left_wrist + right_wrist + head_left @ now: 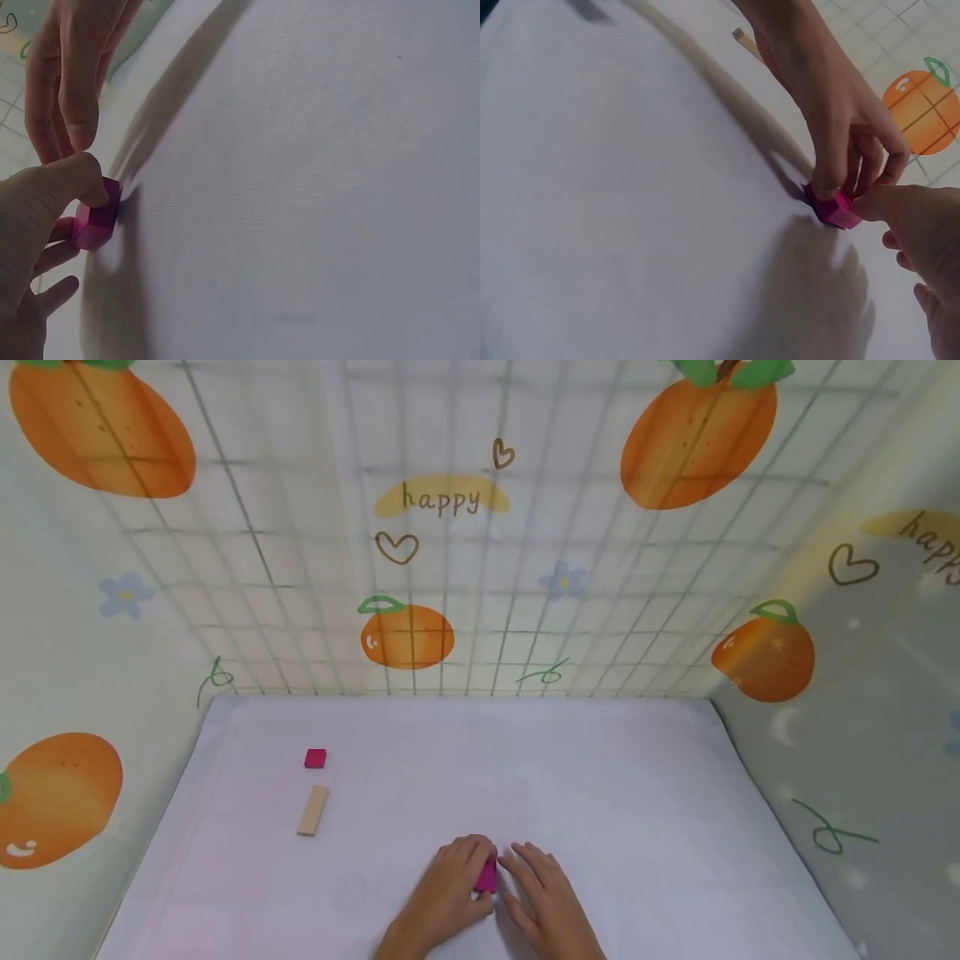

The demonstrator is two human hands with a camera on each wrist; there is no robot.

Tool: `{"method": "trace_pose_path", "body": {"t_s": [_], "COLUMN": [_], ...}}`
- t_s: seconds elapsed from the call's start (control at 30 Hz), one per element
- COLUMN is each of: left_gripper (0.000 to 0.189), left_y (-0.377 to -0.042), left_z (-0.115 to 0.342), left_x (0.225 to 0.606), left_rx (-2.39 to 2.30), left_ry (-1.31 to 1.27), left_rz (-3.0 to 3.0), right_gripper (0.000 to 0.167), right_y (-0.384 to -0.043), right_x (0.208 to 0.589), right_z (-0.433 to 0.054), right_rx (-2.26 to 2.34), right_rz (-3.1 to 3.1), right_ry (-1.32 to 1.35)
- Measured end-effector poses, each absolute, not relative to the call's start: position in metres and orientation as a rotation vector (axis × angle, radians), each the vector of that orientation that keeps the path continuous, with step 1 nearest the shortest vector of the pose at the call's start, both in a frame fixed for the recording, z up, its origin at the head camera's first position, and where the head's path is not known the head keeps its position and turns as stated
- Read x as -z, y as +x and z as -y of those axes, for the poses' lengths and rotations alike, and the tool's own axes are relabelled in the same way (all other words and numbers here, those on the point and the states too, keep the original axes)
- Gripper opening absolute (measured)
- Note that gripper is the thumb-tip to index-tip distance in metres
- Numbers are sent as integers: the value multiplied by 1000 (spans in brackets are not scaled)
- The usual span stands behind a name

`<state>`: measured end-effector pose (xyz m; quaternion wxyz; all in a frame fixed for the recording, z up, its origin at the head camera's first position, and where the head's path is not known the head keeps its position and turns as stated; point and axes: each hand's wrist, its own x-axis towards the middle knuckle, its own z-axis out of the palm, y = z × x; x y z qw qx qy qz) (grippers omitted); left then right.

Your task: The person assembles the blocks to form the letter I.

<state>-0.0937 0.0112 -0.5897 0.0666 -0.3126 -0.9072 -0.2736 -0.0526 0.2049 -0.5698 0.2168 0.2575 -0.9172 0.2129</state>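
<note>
At the near middle of the white table, my left hand (pixel 448 889) pinches a magenta block (pixel 487 878) between its thumb and fingers. The left wrist view shows the thumb pressed against one side of this block (pixel 94 229), with fingers on its far side. My right hand (pixel 549 895) lies just to the right, its fingers loosely bent and not wrapped around anything. In the right wrist view the right thumb (pixel 881 202) comes right up to the edge of the block (pixel 845 217). Part of the block is hidden under the left hand.
A flat red-pink block (pixel 316 758) lies toward the back left of the table. Nearer, a pale wooden strip (pixel 312 811) lies at a slant. Fabric curtains (pixel 465 568) printed with oranges stand behind and at both sides of the white tabletop (pixel 600 793).
</note>
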Motion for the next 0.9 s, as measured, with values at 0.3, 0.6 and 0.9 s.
{"method": "trace_pose_path", "body": {"t_s": [0.3,0.6,0.9], "left_gripper": [47,51,52], "left_y": [-98,-96,-97], "left_z": [-14,-13,-12], "left_x": [588,588,589], "left_rx": [907,957,992], "left_ry": [-970,-984,-975], "left_rz": [2668,2682,2767], "right_gripper": [49,46,43], "right_y": [-51,-51,-53], "right_x": [571,573,574], "right_z": [-199,-194,-191], "right_rx": [-641,-637,-623], "right_rz": [2661,2694,2697], "right_ry": [633,586,592]}}
